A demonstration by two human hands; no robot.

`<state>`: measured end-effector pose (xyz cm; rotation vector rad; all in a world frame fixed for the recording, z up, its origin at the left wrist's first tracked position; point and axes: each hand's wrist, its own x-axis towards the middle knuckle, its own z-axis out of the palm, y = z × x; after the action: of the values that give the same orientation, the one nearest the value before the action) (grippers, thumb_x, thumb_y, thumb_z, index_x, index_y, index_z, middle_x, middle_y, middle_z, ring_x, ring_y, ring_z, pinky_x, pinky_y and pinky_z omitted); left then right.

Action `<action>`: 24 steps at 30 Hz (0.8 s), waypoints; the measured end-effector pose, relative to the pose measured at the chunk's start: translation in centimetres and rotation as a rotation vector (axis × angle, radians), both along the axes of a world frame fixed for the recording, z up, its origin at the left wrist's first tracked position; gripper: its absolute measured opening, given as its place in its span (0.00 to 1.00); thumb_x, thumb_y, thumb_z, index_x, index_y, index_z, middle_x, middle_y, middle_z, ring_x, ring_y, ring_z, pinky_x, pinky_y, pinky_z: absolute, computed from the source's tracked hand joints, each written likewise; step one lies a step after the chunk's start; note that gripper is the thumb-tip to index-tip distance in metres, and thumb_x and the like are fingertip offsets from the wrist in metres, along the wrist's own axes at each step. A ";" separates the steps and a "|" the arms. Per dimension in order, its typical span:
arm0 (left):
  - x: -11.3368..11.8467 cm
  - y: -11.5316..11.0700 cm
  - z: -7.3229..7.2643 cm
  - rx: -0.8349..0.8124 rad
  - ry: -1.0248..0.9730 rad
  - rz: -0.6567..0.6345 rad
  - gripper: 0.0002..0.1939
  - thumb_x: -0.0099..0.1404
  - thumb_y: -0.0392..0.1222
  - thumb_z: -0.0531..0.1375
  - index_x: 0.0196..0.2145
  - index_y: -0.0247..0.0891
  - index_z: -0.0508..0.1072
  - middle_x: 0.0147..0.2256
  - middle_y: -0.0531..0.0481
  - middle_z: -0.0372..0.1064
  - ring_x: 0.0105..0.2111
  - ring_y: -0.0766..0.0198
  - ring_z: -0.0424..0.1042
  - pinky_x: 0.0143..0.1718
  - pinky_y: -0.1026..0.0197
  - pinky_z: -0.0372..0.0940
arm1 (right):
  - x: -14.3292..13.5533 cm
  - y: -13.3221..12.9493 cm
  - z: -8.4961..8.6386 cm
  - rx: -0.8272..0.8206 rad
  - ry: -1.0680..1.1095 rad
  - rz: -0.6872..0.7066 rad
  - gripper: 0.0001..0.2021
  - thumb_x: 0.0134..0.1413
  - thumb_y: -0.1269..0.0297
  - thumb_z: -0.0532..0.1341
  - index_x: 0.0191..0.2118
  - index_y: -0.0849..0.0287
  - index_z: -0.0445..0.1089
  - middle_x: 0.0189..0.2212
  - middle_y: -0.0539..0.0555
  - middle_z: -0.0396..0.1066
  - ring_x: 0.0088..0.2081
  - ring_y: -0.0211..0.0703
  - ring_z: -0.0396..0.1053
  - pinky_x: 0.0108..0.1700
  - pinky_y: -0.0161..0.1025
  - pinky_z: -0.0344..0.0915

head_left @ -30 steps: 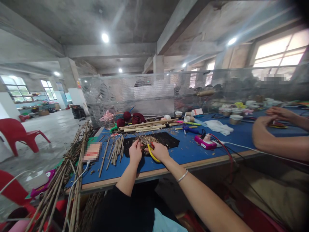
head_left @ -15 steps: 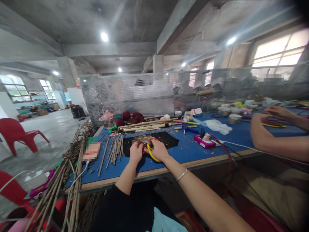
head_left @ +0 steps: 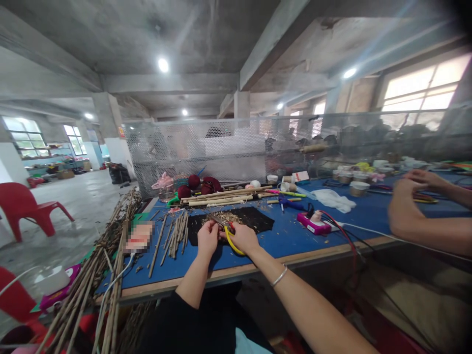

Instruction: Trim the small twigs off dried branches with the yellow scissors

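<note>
My right hand [head_left: 244,238] is closed around shears with a yellow handle [head_left: 232,242] and some red near the pivot. Their metal blades [head_left: 217,220] point up and left over a black cloth [head_left: 261,216]. Close beside the blades, my left hand [head_left: 207,239] is closed, thumb and fingers pinched together; what it holds is too small and hidden to make out. Small wood chips [head_left: 226,217] lie scattered on the cloth beyond both hands. Left of the cloth, several short cut sticks [head_left: 179,234] are laid side by side.
Long twigs [head_left: 96,265] lean across the table's left end, near a phone [head_left: 139,237] on a cable. Canes [head_left: 221,197] and dark red yarn balls [head_left: 210,185] lie behind. A purple power strip [head_left: 312,224] is at right, with a co-worker's arms [head_left: 409,209] beyond.
The camera view has tilted up slightly. The red part of the shears shows lower, nearer my right fingers. My left hand stays almost in place; the co-worker's arms have shifted a little right.
</note>
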<state>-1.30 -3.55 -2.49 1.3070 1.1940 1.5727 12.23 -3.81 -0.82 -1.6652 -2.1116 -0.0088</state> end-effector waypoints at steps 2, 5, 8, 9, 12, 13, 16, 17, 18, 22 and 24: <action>0.0 0.0 0.0 -0.002 0.003 -0.012 0.11 0.54 0.40 0.57 0.35 0.34 0.69 0.25 0.50 0.70 0.18 0.72 0.64 0.19 0.69 0.61 | -0.1 -0.1 0.1 -0.006 0.002 -0.014 0.24 0.47 0.40 0.50 0.34 0.57 0.66 0.31 0.56 0.72 0.35 0.46 0.69 0.33 0.35 0.58; 0.0 0.0 0.0 -0.003 0.010 0.011 0.12 0.52 0.40 0.59 0.35 0.33 0.70 0.26 0.50 0.70 0.19 0.71 0.65 0.19 0.69 0.61 | 0.0 -0.2 0.0 0.000 0.015 -0.038 0.25 0.46 0.39 0.52 0.37 0.58 0.66 0.32 0.57 0.71 0.36 0.47 0.69 0.35 0.37 0.58; -0.1 0.1 0.1 -0.027 -0.018 0.031 0.11 0.52 0.39 0.58 0.34 0.33 0.71 0.26 0.48 0.71 0.23 0.67 0.69 0.20 0.68 0.62 | 0.1 -0.2 0.0 0.041 0.058 -0.008 0.26 0.44 0.40 0.54 0.41 0.58 0.64 0.34 0.56 0.70 0.37 0.47 0.68 0.37 0.37 0.57; -0.1 0.1 0.1 -0.035 -0.029 0.027 0.11 0.52 0.39 0.58 0.34 0.33 0.71 0.27 0.47 0.71 0.25 0.66 0.70 0.21 0.68 0.62 | 0.1 -0.2 0.0 0.057 0.072 0.014 0.26 0.44 0.40 0.55 0.41 0.58 0.63 0.35 0.56 0.70 0.38 0.47 0.68 0.37 0.37 0.57; -0.2 0.2 0.1 -0.034 -0.038 0.002 0.11 0.53 0.39 0.57 0.35 0.32 0.72 0.28 0.46 0.72 0.28 0.64 0.71 0.22 0.67 0.63 | 0.1 -0.1 0.1 0.092 0.087 0.063 0.26 0.43 0.42 0.57 0.40 0.60 0.64 0.37 0.57 0.68 0.40 0.47 0.66 0.40 0.37 0.56; -0.2 0.2 0.1 -0.031 -0.030 -0.007 0.12 0.53 0.39 0.57 0.35 0.33 0.73 0.29 0.46 0.72 0.28 0.63 0.71 0.23 0.67 0.63 | 0.1 -0.1 0.1 0.098 0.089 0.070 0.26 0.42 0.43 0.57 0.40 0.60 0.63 0.38 0.58 0.68 0.41 0.47 0.65 0.42 0.37 0.56; -0.3 0.2 0.0 -0.016 0.016 -0.015 0.12 0.53 0.40 0.56 0.34 0.33 0.74 0.29 0.46 0.72 0.29 0.63 0.71 0.24 0.67 0.63 | 0.0 0.0 0.2 0.097 0.094 0.090 0.28 0.42 0.44 0.59 0.43 0.61 0.63 0.40 0.58 0.67 0.44 0.47 0.63 0.44 0.38 0.55; -0.4 0.2 0.0 -0.004 0.041 -0.012 0.11 0.53 0.40 0.56 0.33 0.34 0.74 0.29 0.47 0.72 0.29 0.63 0.71 0.25 0.66 0.63 | 0.0 0.0 0.2 0.091 0.095 0.099 0.28 0.41 0.43 0.59 0.44 0.61 0.63 0.41 0.58 0.66 0.44 0.47 0.63 0.44 0.38 0.55; -0.4 0.2 0.0 0.010 0.066 -0.009 0.11 0.53 0.40 0.56 0.32 0.34 0.74 0.28 0.47 0.72 0.28 0.64 0.71 0.26 0.66 0.64 | 0.0 0.0 0.2 0.085 0.093 0.108 0.28 0.41 0.43 0.59 0.43 0.60 0.63 0.41 0.58 0.66 0.45 0.47 0.63 0.45 0.38 0.55; -0.5 0.1 0.0 0.017 0.066 -0.038 0.11 0.53 0.41 0.55 0.30 0.34 0.74 0.26 0.49 0.72 0.26 0.65 0.70 0.27 0.66 0.63 | 0.2 0.3 -0.1 0.090 0.096 0.137 0.29 0.41 0.40 0.57 0.42 0.60 0.63 0.40 0.57 0.66 0.45 0.47 0.62 0.44 0.38 0.55; -0.4 0.2 -0.1 -0.006 0.027 -0.072 0.11 0.53 0.41 0.55 0.30 0.33 0.74 0.25 0.49 0.72 0.25 0.65 0.69 0.26 0.66 0.63 | 0.3 0.4 -0.3 0.106 0.100 0.150 0.29 0.41 0.39 0.57 0.42 0.60 0.63 0.40 0.58 0.66 0.44 0.46 0.63 0.44 0.38 0.55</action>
<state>-1.74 -3.33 -2.59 1.3561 1.1541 1.5033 12.49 -3.36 -1.09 -1.4143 -2.1172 0.0088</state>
